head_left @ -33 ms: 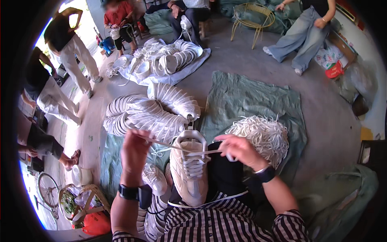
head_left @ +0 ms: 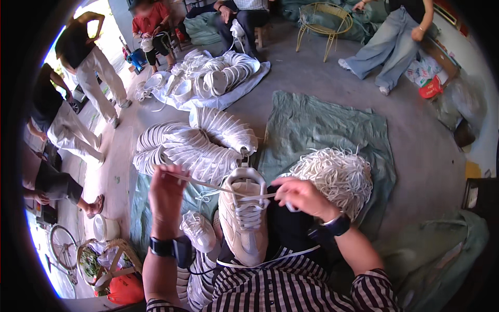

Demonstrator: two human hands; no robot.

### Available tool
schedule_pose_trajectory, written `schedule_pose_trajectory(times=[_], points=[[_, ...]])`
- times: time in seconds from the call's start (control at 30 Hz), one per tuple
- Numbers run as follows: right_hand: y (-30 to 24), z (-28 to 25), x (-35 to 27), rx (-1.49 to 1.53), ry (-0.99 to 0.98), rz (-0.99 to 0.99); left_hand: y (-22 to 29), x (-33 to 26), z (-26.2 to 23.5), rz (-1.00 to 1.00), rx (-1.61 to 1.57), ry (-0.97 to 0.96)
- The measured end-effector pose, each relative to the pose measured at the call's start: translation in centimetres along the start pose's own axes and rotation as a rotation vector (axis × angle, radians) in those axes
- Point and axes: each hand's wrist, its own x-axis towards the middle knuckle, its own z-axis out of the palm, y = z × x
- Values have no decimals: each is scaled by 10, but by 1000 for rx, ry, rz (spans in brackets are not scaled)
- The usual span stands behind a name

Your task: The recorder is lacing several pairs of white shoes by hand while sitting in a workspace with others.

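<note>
A cream and white sneaker [head_left: 244,226] rests on my lap, its toe toward me and its heel away. A flat white shoelace [head_left: 208,184] is threaded through its eyelets, with the two ends drawn out to either side near the ankle opening. My left hand [head_left: 167,200] pinches the left end, raised above and left of the shoe. The right end runs into the bent fingers of my right hand [head_left: 304,197], just right of the opening. Another laced sneaker [head_left: 198,231] lies beside my left forearm. A loose white lace [head_left: 275,259] lies across my lap.
Stacked white shoe uppers [head_left: 195,145] lie ahead on the left. A heap of white laces [head_left: 335,179] sits on a green tarp [head_left: 327,122] at right. Farther off are more uppers [head_left: 213,75], a yellow chair [head_left: 325,23] and several people. A bucket [head_left: 106,228] and basket [head_left: 106,275] stand left.
My left hand has moved slightly left and my right hand a little left and down, both still on the lace ends. The sneaker stays in place.
</note>
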Motion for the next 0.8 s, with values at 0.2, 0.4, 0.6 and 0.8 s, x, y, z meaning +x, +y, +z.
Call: schedule_pose_trajectory(times=[0.2,0.4,0.6,0.8], points=[[15,25,2,-3,-25,107,-18,-30,15,-10,1054,-116],[18,20,-4,737,55,242,-56,-54,27,104,1545,-272],[24,8,5,630,423,204,-62,-52,21,54,1349,-290],[14,40,-12,46,87,61,-37,-64,13,-307,744,-192]])
